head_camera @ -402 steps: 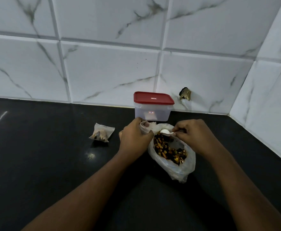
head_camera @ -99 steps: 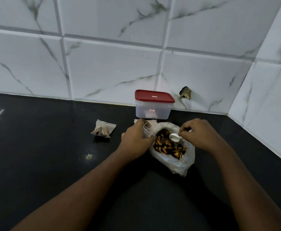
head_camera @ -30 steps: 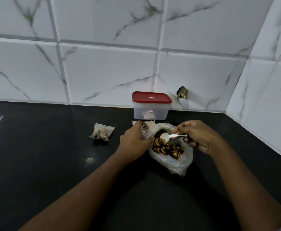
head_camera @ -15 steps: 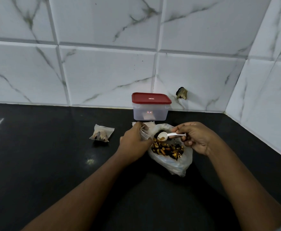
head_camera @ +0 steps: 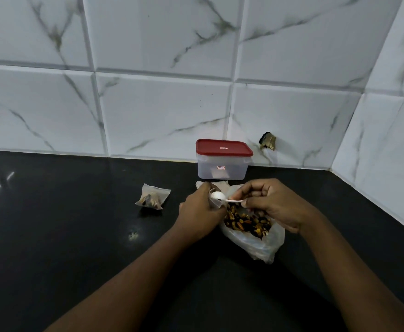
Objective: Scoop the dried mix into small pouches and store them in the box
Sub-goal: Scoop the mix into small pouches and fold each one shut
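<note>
Right hand (head_camera: 275, 207) pinches white spoon (head_camera: 222, 197) by handle end. Handle runs sideways, bowl pointing left past left rim of big bag (head_camera: 256, 245), at mouth of small pouch (head_camera: 214, 202) gripped in left hand (head_camera: 198, 214). Behind big bag: box (head_camera: 222, 164), lid on.

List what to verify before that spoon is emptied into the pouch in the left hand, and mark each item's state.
1. Pouch grip: the left hand holds the small pouch: ok.
2. Spoon grip: the right hand pinches the spoon by its handle: ok.
3. Spoon bowl at the pouch's top: ok.
4. Pouch mouth open: cannot tell, hand and spoon cover it.
5. Spoon loaded with mix: cannot tell, only the white bowl shows.
6. Storage ready: not ok, the box has its red lid on, and a filled pouch lies on the counter.
</note>
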Available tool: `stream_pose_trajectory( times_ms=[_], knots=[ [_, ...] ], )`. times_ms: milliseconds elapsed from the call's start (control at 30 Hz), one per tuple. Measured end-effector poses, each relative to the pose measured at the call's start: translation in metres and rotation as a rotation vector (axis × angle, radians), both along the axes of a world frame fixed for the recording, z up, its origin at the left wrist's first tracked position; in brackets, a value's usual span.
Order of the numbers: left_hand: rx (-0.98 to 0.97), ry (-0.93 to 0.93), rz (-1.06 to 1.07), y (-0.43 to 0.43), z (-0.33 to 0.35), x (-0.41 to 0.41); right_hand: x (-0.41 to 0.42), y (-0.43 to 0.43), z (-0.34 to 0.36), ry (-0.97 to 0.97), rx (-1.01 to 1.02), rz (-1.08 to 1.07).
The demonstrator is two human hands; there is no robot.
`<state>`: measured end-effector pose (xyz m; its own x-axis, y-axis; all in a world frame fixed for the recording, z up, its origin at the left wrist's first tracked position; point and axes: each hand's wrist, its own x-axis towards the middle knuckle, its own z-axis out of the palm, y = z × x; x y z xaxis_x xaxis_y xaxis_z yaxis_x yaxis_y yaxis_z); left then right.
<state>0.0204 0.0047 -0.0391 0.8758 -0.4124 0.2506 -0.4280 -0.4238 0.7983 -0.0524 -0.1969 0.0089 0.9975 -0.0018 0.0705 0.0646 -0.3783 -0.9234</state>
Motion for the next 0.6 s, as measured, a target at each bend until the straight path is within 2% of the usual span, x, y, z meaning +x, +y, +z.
stream_pose_trajectory(
  times_ms=[100,167,333,433,500,600],
  knots=[
    [0.007,-0.001,-0.004,0.000,0.000,-0.001,-0.006,-0.008,0.008,-0.069,-0.072,-0.043],
    [0.008,-0.007,0.000,0.000,0.000,0.000,-0.010,-0.019,0.015,-0.121,-0.222,-0.097],
    [0.004,-0.003,-0.002,0.000,0.000,-0.002,-0.009,-0.031,0.012,0.002,-0.549,-0.061],
    [0.004,-0.011,0.000,0.000,0.001,-0.002,-0.004,-0.030,0.006,0.002,-0.746,-0.158],
    [0.010,-0.014,0.000,0.000,0.001,-0.001,-0.004,-0.030,0.008,-0.038,-0.755,-0.232],
    [0.017,-0.014,0.006,0.000,0.001,0.000,-0.008,-0.033,0.013,-0.101,-0.628,-0.257]
  ],
)
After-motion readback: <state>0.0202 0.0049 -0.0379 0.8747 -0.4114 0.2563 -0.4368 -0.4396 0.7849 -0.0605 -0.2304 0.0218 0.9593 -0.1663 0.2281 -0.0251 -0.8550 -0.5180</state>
